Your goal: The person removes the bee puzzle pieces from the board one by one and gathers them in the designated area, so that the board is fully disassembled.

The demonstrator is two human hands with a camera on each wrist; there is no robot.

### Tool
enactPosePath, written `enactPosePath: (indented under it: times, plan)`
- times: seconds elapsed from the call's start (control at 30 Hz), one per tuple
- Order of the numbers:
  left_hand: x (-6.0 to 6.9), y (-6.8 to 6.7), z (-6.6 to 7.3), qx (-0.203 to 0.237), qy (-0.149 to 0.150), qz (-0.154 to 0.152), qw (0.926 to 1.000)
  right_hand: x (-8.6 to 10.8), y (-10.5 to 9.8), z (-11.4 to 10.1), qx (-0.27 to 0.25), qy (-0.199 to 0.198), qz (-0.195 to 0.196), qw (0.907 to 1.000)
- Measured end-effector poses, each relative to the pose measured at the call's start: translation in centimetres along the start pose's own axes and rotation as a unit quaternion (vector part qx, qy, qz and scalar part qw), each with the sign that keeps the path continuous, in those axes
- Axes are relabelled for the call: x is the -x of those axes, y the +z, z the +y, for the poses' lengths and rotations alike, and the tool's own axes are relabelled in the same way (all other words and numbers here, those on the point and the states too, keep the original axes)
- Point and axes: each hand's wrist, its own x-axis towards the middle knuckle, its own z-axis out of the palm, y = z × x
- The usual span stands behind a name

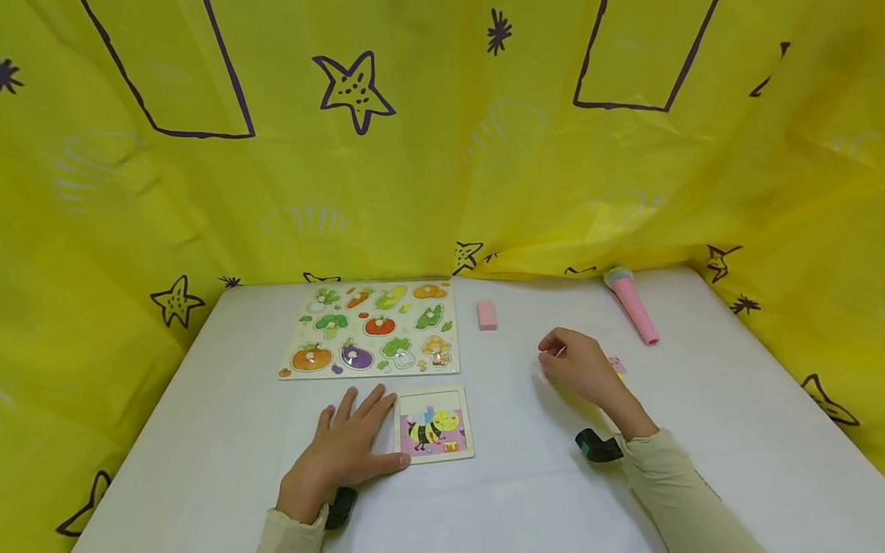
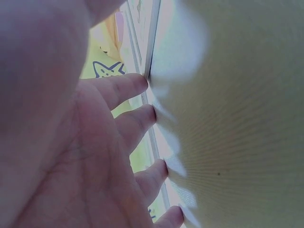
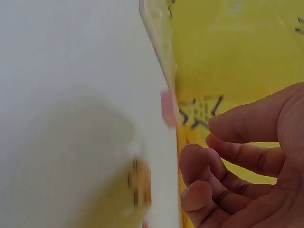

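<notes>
A square bee jigsaw puzzle (image 1: pixel 436 435) in a pale frame lies on the white table, with a bare pale strip along the top of its picture. My left hand (image 1: pixel 344 449) rests flat with fingers spread beside it, thumb and index finger touching the frame's left side. Over the table to the right hovers my right hand (image 1: pixel 578 365). Its fingers (image 3: pixel 194 161) are loosely bent, and no object shows between them in the right wrist view. A pink puzzle piece (image 1: pixel 617 367) lies partly hidden behind that hand. One small blurred, orange-and-dark thing (image 3: pixel 141 183) appears in the hand's shadow.
A vegetable peg puzzle board (image 1: pixel 368 368) lies at the back left. Right of it is a pink block (image 1: pixel 486 315). Farther right lies a pink toy microphone (image 1: pixel 634 308). A yellow curtain (image 1: pixel 437 168) with drawn stars surrounds the table (image 1: pixel 500 524).
</notes>
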Motion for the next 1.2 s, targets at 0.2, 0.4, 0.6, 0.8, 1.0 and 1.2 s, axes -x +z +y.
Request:
enactPosePath:
  times: [0.2, 0.4, 0.6, 0.8, 1.0, 1.2]
  plan:
    - [-0.1, -0.1, 0.1, -0.002, 0.0, -0.003, 1.0, -0.5, 3.2, -2.9, -0.014, -0.038, -0.034, 0.9986]
    - [-0.1, -0.2, -0.1, -0.001, 0.002, -0.003, 1.0, -0.8, 5.9, -5.6, -0.025, -0.06, -0.075, 0.9951]
    - [-0.2, -0.1, -0.1, -0.006, -0.001, -0.007, 1.0, -0.5, 8.1, -7.6, -0.04, -0.068, -0.123, 0.9893]
    - [-0.1, -0.2, 0.0, -0.011, 0.001, -0.006, 0.9999, -0.2, 9.7, -8.9, -0.047, -0.076, -0.159, 0.9832]
    - [0.0, -0.3, 0.2, -0.013, -0.005, -0.006, 0.9999, -0.1, 10.8, -9.8, -0.042, -0.11, -0.184, 0.9758]
    - [0.0, -0.2, 0.1, -0.009, 0.001, -0.002, 1.0, 0.0, 11.8, -10.4, -0.01, -0.15, -0.196, 0.9689]
